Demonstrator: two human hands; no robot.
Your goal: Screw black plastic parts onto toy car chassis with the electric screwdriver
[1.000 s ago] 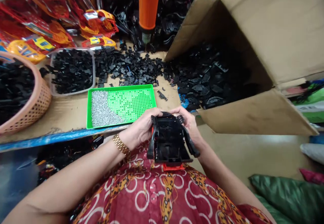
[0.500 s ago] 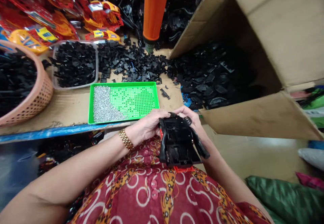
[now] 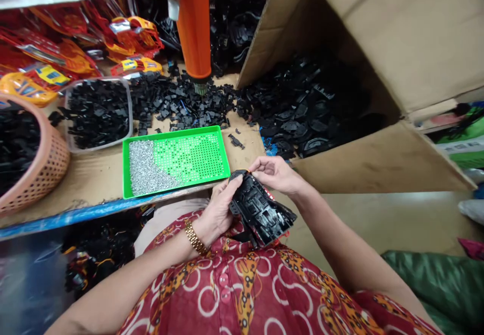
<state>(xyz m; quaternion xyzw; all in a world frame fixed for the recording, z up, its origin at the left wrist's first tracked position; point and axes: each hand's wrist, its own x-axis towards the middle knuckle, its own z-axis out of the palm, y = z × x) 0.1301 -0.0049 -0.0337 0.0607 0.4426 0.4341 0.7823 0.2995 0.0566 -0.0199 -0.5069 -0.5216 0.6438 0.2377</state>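
Left hand (image 3: 219, 209) clamped round the black plastic chassis (image 3: 260, 209), I see; right hand (image 3: 276, 173) pinching its top end, beside the green tray (image 3: 223, 146).

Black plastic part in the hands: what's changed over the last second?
The black plastic part has been turned and now slants down to the right instead of lying square. The right hand has left its side and sits at its top end, grip unclear. The left hand still holds it. Green tray and cardboard box are unchanged.
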